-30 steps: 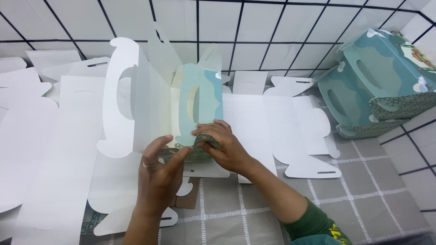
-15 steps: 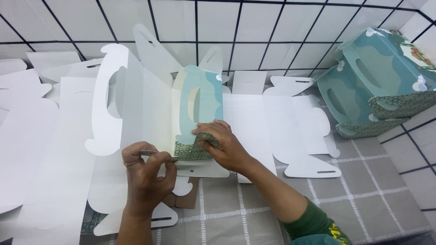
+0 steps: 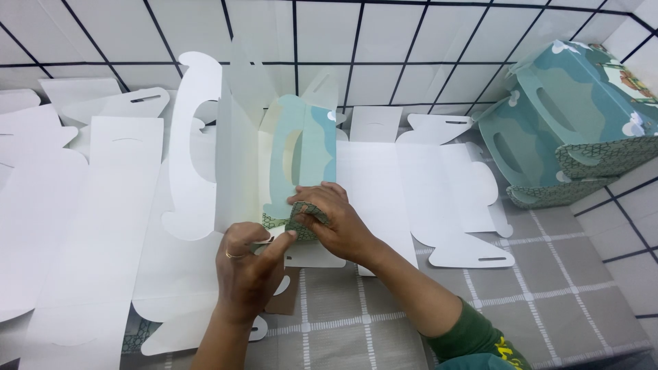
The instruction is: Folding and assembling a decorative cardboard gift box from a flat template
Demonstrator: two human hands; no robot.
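At centre, near the flat white blanks [image 3: 96, 226], our left hand [image 3: 250, 270] and right hand [image 3: 336, 223] pinch, fingers closed, the green patterned flap [image 3: 305, 218] of the half-folded box [image 3: 274, 161] standing on the surface [image 3: 548, 288].

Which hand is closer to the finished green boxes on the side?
Right. The right hand pinches a patterned flap in the middle, on the boxes' side. The left hand sits further away from them, touching the same flap.
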